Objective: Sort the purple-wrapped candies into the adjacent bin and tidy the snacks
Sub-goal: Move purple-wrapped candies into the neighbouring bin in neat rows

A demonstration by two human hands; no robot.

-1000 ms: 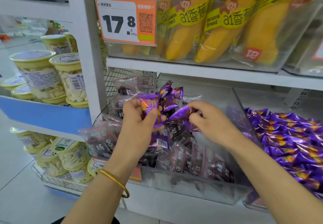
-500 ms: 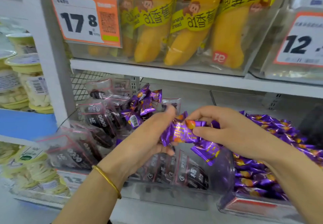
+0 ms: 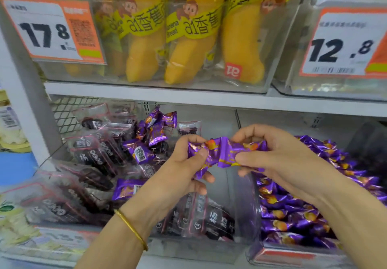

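Both hands hold a bunch of purple-wrapped candies (image 3: 225, 152) in the air above the divider between two clear bins. My left hand (image 3: 184, 168) grips the bunch's left end; my right hand (image 3: 278, 159) pinches its right end. Below left, the clear bin (image 3: 201, 250) holds dark plum snack packets (image 3: 94, 153), with more purple candies (image 3: 155, 130) on top at the back and one (image 3: 125, 189) further forward. The adjacent bin (image 3: 272, 256) on the right is heaped with purple candies (image 3: 293, 212).
The shelf above (image 3: 146, 94) carries a clear bin of yellow banana bread packs (image 3: 188, 44) with an orange 17.8 price tag (image 3: 52, 29), and a 12.8 tag (image 3: 343, 42) at right. A white upright post (image 3: 23, 105) and tubs of white snacks (image 3: 12, 130) stand left.
The view has swung right and closer. Both hands have carried the purple candies from over the plum packets to above the divider beside the right bin, now gripping one bunch together.
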